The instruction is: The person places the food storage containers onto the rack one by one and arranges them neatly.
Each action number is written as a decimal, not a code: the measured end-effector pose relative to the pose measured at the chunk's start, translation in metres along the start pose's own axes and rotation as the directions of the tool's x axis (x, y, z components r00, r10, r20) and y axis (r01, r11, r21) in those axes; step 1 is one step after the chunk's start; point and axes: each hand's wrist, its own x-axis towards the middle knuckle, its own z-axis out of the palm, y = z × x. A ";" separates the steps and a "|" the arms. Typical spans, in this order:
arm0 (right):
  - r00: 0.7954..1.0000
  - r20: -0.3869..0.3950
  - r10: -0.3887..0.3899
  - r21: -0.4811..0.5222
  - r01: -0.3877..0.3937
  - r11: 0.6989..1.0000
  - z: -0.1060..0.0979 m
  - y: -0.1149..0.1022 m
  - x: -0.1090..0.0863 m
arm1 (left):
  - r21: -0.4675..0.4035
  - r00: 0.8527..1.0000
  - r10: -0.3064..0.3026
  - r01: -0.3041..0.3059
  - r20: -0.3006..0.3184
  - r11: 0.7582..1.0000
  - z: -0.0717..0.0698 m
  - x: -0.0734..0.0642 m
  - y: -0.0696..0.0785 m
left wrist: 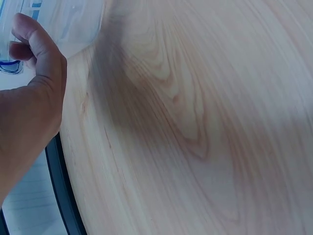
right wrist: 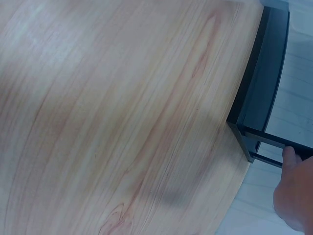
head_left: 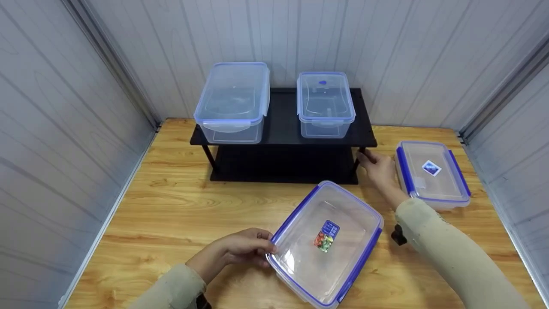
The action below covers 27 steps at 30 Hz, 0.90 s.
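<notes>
Head view: left fingers (head_left: pixel 265 246) clamped on front container (head_left: pixel 343 234), right fingers (head_left: pixel 368 158) round rack post (head_left: pixel 356 165).

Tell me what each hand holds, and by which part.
The left hand holds the nearest container by its left corner; the right hand grips the black rack by its front right leg.

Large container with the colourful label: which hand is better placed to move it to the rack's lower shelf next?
Probably the left hand: it grips the container at its left edge, while the right hand holds the rack at its right front, apart from that container.
</notes>
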 end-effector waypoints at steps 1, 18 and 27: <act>1.000 0.000 0.004 -0.001 -0.004 1.000 0.000 0.000 0.000 | 0.002 1.000 0.007 -0.007 -0.001 1.000 0.000 0.000 0.000; 1.000 -0.001 -0.015 -0.012 0.015 1.000 0.000 0.000 0.000 | -0.029 0.993 0.114 -0.115 -0.015 0.993 -0.007 -0.013 0.000; 1.000 -0.006 -0.028 -0.021 0.028 0.999 0.000 0.000 0.000 | -0.082 0.984 0.175 -0.176 -0.017 0.981 -0.014 -0.030 -0.006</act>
